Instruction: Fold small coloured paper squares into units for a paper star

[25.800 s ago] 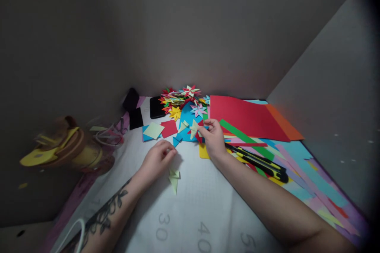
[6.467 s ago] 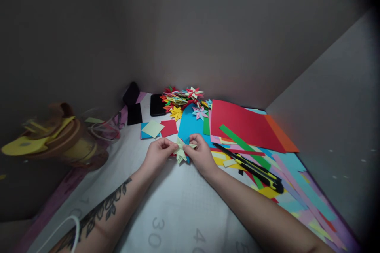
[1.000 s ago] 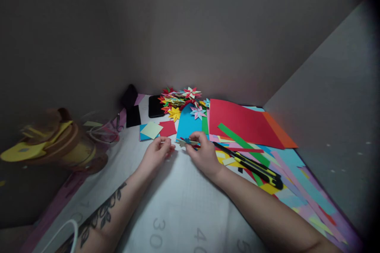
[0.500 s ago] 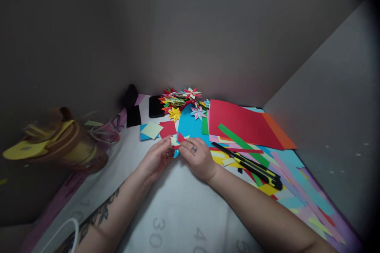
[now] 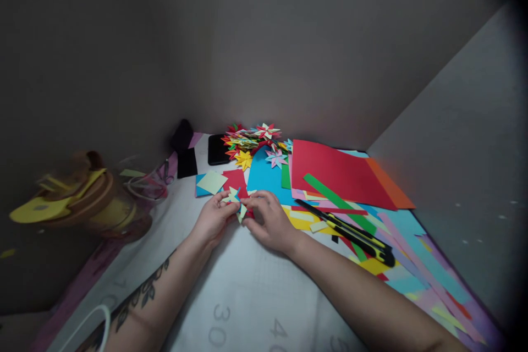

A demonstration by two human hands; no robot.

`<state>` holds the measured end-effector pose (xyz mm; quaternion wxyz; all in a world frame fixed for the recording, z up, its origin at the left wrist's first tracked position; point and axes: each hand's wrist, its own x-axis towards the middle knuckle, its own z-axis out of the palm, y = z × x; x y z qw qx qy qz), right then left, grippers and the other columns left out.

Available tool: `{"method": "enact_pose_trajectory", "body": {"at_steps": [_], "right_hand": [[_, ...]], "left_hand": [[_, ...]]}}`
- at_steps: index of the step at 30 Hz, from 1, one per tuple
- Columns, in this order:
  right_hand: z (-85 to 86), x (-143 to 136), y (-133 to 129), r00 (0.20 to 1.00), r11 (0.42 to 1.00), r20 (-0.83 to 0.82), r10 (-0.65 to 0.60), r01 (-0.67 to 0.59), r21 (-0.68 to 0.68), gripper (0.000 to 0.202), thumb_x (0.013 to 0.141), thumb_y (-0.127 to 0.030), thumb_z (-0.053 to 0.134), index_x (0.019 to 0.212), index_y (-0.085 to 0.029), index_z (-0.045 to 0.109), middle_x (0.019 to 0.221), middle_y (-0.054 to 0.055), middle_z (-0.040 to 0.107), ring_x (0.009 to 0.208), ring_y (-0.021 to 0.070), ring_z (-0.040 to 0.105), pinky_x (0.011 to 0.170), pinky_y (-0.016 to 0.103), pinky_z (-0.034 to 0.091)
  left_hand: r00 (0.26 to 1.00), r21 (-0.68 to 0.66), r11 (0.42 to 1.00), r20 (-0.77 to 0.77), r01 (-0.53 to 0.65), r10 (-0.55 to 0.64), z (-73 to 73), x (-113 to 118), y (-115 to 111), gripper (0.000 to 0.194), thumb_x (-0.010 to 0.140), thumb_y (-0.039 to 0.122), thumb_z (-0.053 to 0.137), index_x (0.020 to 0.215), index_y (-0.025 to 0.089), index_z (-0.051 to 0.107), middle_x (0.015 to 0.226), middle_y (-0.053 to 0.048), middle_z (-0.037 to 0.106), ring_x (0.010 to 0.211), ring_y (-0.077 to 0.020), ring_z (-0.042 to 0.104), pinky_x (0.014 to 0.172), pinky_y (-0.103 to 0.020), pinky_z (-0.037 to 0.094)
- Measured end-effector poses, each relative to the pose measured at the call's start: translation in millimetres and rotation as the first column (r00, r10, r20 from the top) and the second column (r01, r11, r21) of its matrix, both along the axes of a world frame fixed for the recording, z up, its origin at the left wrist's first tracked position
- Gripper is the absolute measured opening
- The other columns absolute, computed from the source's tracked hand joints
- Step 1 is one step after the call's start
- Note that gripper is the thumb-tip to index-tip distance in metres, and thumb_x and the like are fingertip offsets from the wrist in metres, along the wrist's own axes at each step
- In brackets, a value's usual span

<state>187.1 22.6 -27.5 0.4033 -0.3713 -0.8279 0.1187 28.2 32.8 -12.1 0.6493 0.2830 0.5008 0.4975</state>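
Note:
A folded paper star (image 5: 242, 214) in pale yellow, blue and red is held up between my two hands, over the near end of a blue sheet. My left hand (image 5: 215, 216) pinches its left side between thumb and fingers. On the star's right side, the fingers of my right hand (image 5: 272, 221) close on its points, partly covering them. Just beyond my left hand lie small paper squares, a pale yellow one (image 5: 212, 182) on a blue one, and a red one (image 5: 235, 178). Finished paper stars (image 5: 256, 140) are heaped at the back.
A black-and-yellow utility knife (image 5: 350, 235) lies on paper strips to the right. Behind it are a large red sheet (image 5: 338, 170) and an orange sheet (image 5: 390, 181). A black phone (image 5: 218, 149) lies at the back. To the left stands a jar (image 5: 111, 206) with a yellow-and-brown top.
The star has turned between my hands, now showing blue at its middle. My right hand has opened its grip somewhat and shifted, uncovering more of the star.

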Motion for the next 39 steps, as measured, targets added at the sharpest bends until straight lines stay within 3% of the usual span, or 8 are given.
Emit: {"method": "enact_pose_trajectory", "body": {"at_steps": [5,7,11,14,17,22,29,39], "right_hand": [[0.6,-3,0,0.948,0.988,-0.295,-0.119,0.083,-0.131,0.040,0.077,-0.021,0.056,0.115,-0.022,0.043,0.121,0.010,0.049,0.116,0.0228,0.043,0.095,0.043,0.039],[-1.2,-6,2,0.902,0.959,-0.380,-0.203,0.105,-0.262,0.046,0.075,-0.024,0.060,0.116,-0.022,0.040,0.124,0.011,0.046,0.116,0.0229,0.044,0.094,0.042,0.040],[-7.8,-12,7,0.800,0.823,-0.536,-0.270,-0.097,-0.560,0.044,0.075,-0.027,0.059,0.113,-0.022,0.039,0.092,0.003,0.055,0.084,0.0152,0.057,0.073,0.030,0.048],[-8.7,-13,10,0.763,0.780,-0.569,-0.305,-0.143,-0.610,0.040,0.074,-0.025,0.057,0.110,-0.022,0.040,0.076,-0.003,0.053,0.067,0.0115,0.055,0.062,0.024,0.046],[-5.3,-10,10,0.802,0.813,-0.518,-0.298,-0.071,-0.578,0.035,0.071,-0.022,0.058,0.104,-0.021,0.046,0.079,-0.002,0.056,0.070,0.0118,0.055,0.064,0.024,0.045],[-1.2,-4,8,0.904,0.885,-0.374,-0.209,0.012,-0.465,0.017,0.074,-0.018,0.053,0.091,-0.021,0.055,0.088,0.001,0.060,0.079,0.0153,0.056,0.072,0.028,0.045],[2.2,-2,7,0.935,0.962,-0.325,-0.142,0.053,-0.266,0.017,0.074,-0.009,0.051,0.085,-0.022,0.056,0.107,0.006,0.054,0.106,0.0200,0.050,0.090,0.037,0.041],[2.9,2,2,0.957,0.969,-0.197,-0.215,0.234,0.080,0.017,0.073,-0.007,0.054,0.077,-0.023,0.059,0.094,0.006,0.051,0.093,0.0214,0.049,0.082,0.040,0.042]], "left_hand": [[0.999,0.015,1.000,0.042,-0.016,0.015,3.2,5,-2,0.047,0.054,0.018,0.074,0.095,0.016,0.051,0.063,0.005,0.061,0.054,-0.0072,0.057,0.055,-0.018,0.045],[0.998,0.029,0.999,0.056,-0.021,0.020,2.8,8,-3,0.046,0.055,0.018,0.073,0.096,0.016,0.051,0.066,0.004,0.063,0.056,-0.0073,0.057,0.056,-0.018,0.044],[0.998,0.094,0.995,0.054,0.015,-0.020,0.4,12,-6,0.042,0.057,0.017,0.071,0.094,0.017,0.052,0.063,0.006,0.060,0.052,-0.0055,0.054,0.055,-0.017,0.041],[0.996,0.134,0.987,-0.002,0.091,-0.092,0.0,11,-6,0.042,0.056,0.020,0.072,0.094,0.016,0.053,0.071,0.002,0.064,0.058,-0.0077,0.057,0.058,-0.019,0.042],[0.971,0.167,0.970,-0.192,0.174,-0.141,0.8,5,-5,0.044,0.057,0.023,0.072,0.096,0.016,0.053,0.067,0.002,0.063,0.056,-0.0092,0.055,0.054,-0.019,0.040],[0.852,0.246,0.923,-0.505,0.295,-0.138,-0.5,-2,-6,0.040,0.062,0.025,0.068,0.098,0.016,0.054,0.068,0.001,0.062,0.055,-0.0107,0.054,0.050,-0.020,0.039],[0.854,0.247,0.934,-0.510,0.258,-0.102,-2.7,2,-9,0.039,0.065,0.024,0.066,0.101,0.016,0.052,0.070,-0.001,0.065,0.055,-0.0118,0.056,0.051,-0.021,0.041],[0.888,0.344,0.917,-0.459,0.201,-0.022,-6.4,5,-11,0.027,0.066,0.020,0.062,0.093,0.017,0.056,0.085,-0.002,0.067,0.077,-0.0163,0.063,0.066,-0.024,0.048]]}}
